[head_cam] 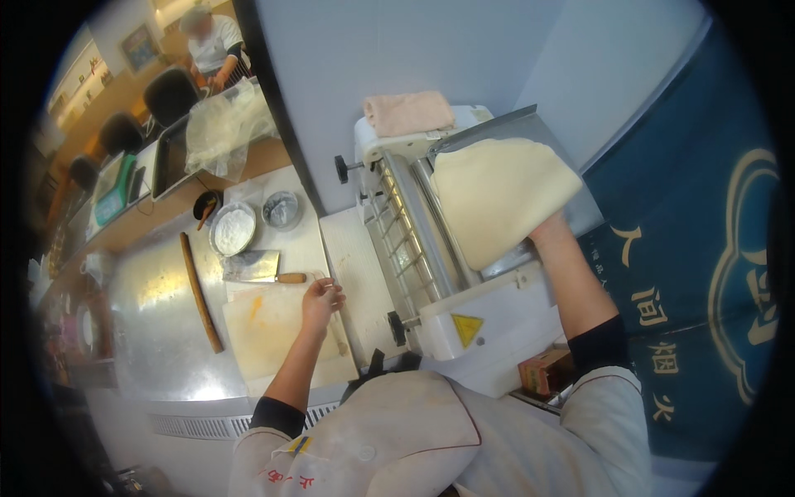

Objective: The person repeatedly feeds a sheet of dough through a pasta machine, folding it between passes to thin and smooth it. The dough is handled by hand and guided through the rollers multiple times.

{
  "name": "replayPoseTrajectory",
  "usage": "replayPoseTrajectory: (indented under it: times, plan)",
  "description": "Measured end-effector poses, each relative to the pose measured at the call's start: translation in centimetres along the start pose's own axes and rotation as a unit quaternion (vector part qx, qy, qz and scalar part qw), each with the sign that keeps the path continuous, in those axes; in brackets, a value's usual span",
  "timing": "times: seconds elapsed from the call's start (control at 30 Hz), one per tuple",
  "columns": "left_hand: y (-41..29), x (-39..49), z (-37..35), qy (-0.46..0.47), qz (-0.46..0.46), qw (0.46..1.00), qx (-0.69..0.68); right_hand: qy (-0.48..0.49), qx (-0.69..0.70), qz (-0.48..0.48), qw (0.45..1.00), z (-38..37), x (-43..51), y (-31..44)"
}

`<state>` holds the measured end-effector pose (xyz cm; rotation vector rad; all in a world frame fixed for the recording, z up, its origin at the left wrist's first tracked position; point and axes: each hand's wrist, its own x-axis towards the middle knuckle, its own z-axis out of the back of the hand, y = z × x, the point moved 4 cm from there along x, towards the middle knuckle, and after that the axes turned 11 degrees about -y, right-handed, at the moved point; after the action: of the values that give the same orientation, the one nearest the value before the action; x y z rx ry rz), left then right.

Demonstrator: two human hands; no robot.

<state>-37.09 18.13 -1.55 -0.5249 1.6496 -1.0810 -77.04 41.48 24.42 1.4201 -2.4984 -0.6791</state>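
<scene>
A folded sheet of pale dough point(503, 196) lies on the metal feed tray point(553, 136) of a white dough sheeter point(497, 310), one edge close to the steel rollers point(410, 217). My right hand point(549, 230) is at the dough's lower right edge, its fingers hidden beneath the sheet, so its grip cannot be made out. Left of the machine, my left hand point(322, 301) hangs empty with bent, parted fingers, near the wooden handle of a cleaver point(258, 267) and above the edge of a pale cutting board point(267, 335).
On the steel worktop point(155, 310) lies a wooden rolling pin point(200, 292). Behind it stand a bowl of white flour point(233, 230), a metal bowl point(281, 210) and a dark bowl point(207, 205). A pink towel point(408, 113) rests on the machine. A co-worker point(214, 46) is beyond the counter.
</scene>
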Motion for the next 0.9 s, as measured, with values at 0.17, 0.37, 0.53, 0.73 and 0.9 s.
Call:
replayPoseTrajectory:
  times: [0.17,0.37,0.53,0.73,0.9]
  plan:
    - [1.7,0.4,-0.1,0.008,0.01,1.0,0.023,-0.018,-0.045,-0.007,0.999,0.1,-0.5,0.9]
    - [2.8,0.1,-0.4,0.019,0.017,0.999,0.037,-0.116,-0.096,-0.04,0.988,-0.3,-1.0,3.5]
    - [3.6,-0.4,-0.9,0.034,0.028,0.998,0.053,-0.127,-0.253,-0.194,0.939,1.3,0.4,9.7]
    - [4.2,-0.5,-1.5,0.04,0.028,0.996,0.073,-0.234,-0.593,-0.22,0.738,0.7,0.9,10.2]
    - [4.2,-1.2,-1.8,0.03,0.04,0.996,0.073,-0.242,-0.586,-0.185,0.751,-1.7,0.3,9.7]
